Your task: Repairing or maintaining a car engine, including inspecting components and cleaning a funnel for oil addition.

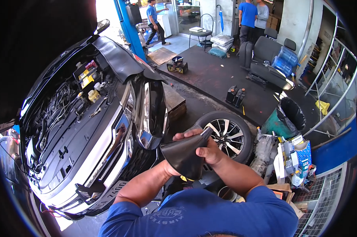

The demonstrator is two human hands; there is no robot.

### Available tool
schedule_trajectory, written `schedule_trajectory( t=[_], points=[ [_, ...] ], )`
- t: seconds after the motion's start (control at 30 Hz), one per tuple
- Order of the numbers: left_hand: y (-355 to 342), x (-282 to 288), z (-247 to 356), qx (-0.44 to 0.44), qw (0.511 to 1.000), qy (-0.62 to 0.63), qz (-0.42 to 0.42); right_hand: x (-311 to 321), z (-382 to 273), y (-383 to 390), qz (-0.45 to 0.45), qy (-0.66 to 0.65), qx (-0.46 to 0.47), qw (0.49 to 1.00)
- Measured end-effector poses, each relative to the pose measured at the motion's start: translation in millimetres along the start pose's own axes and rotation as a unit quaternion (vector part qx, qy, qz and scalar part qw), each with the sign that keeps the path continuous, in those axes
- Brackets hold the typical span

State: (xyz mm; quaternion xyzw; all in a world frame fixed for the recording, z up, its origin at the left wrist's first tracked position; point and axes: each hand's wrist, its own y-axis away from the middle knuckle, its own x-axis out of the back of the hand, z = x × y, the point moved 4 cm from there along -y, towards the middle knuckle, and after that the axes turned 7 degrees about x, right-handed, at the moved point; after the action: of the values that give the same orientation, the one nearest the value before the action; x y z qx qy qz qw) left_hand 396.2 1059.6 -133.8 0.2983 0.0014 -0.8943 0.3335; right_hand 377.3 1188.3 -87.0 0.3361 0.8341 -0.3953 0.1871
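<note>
A black funnel point(185, 157) is held up in front of my chest, its narrow spout pointing away and to the right, its wide mouth toward me. My left hand point(171, 169) supports it from the left and below; the palm is hidden behind the cone and the fingertips show past its far side. Around the spout end, my right hand point(212, 152) is closed, thumb lying on the cone. Left of my hands stands a car point(103, 158) with its hood raised and its engine bay point(64, 106) exposed. A dark cover point(117, 57) drapes over its fender.
Beyond my hands a wheel point(229, 134) lies flat. To the right are a green bin point(279, 120) with a black bag, piled boxes point(295, 156) and a metal rack point(332, 75). Dark bottles point(235, 96), a toolbox point(177, 66) and car seats point(267, 55) stand farther off; other people are at the back.
</note>
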Motion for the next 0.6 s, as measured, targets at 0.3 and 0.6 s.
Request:
schedule_trajectory(
  t=[0.3, 0.6],
  points=[
    [16, -55, 33, 0.113, 0.494, -0.831, 0.230, 34, 13, 20, 0.335, -0.073, -0.112, 0.933],
    [82, -36, -6, -0.277, 0.955, -0.063, 0.083, -34, 58, -28, 0.148, 0.040, -0.042, 0.987]
  ],
)
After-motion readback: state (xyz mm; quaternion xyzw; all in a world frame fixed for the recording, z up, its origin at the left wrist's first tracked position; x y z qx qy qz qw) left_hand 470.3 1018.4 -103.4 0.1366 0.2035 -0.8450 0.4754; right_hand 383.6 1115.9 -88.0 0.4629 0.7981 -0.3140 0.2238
